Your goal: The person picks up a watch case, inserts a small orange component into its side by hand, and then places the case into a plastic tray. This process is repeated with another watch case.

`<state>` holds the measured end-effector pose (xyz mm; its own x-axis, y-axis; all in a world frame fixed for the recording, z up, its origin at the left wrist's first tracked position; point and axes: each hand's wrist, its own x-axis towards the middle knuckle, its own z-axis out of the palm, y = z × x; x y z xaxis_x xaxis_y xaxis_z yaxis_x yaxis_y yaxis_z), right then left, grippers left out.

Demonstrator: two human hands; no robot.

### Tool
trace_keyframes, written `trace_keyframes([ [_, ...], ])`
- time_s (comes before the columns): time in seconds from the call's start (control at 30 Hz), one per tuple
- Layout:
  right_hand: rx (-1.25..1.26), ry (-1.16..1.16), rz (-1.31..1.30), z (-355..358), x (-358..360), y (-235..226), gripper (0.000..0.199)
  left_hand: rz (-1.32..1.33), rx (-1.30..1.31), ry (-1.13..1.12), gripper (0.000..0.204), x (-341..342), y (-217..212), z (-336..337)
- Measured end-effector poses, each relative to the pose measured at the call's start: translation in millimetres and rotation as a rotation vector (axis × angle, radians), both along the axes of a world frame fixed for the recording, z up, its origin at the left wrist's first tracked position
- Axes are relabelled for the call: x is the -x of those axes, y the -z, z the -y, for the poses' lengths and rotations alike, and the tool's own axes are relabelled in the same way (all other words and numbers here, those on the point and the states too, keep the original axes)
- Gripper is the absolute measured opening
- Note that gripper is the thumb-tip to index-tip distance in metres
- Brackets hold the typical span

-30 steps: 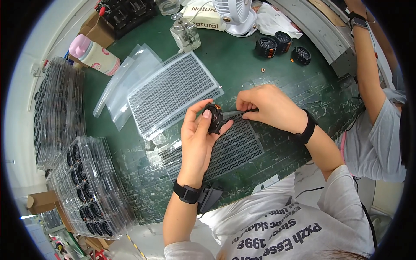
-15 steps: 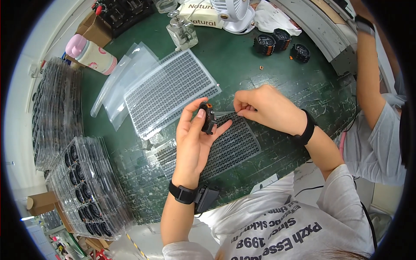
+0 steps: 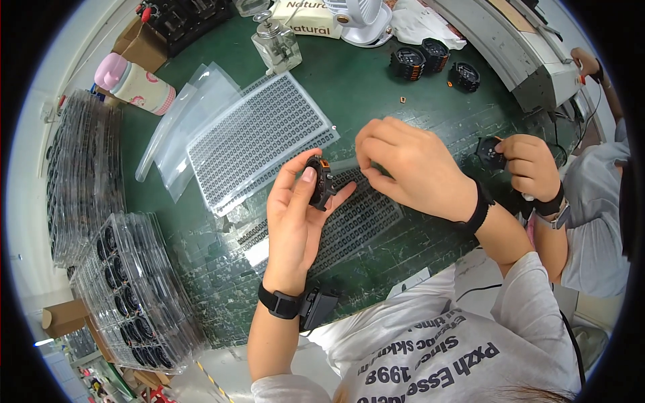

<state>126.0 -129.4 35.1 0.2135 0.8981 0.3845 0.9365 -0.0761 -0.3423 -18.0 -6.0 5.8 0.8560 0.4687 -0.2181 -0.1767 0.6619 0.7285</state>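
My left hand [image 3: 292, 218] holds a black watch case [image 3: 316, 181] with an orange piece on its edge. The case stands on its side, gripped between thumb and fingers. Below it lies a sheet [image 3: 356, 232] with rows of small black ring-shaped pieces. My right hand [image 3: 410, 158] hovers over that sheet's far edge, its fingers curled toward the thumb. What its fingertips hold, if anything, is hidden. Behind the left hand lies a larger stack of similar sheets [image 3: 259, 138].
At the right, a co-worker's hand [image 3: 531, 164] holds another watch case [image 3: 490, 153]. Several watch cases [image 3: 408, 64], a white fan [image 3: 363, 23] and a glass pump bottle [image 3: 277, 47] stand at the back. Clear trays [image 3: 138, 295] are stacked left, near a pink-lidded bottle [image 3: 138, 84].
My right hand has lifted slightly from the sheet's edge and turned its back more toward the camera. The co-worker's hand has come in with a watch case. My left hand keeps its hold.
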Motion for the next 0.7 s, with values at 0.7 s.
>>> trace_keyframes([
  [0.7,-0.046,-0.243,-1.481,2,3,-12,0.009,0.025,-0.171,0.077,0.025,4,-4,4],
])
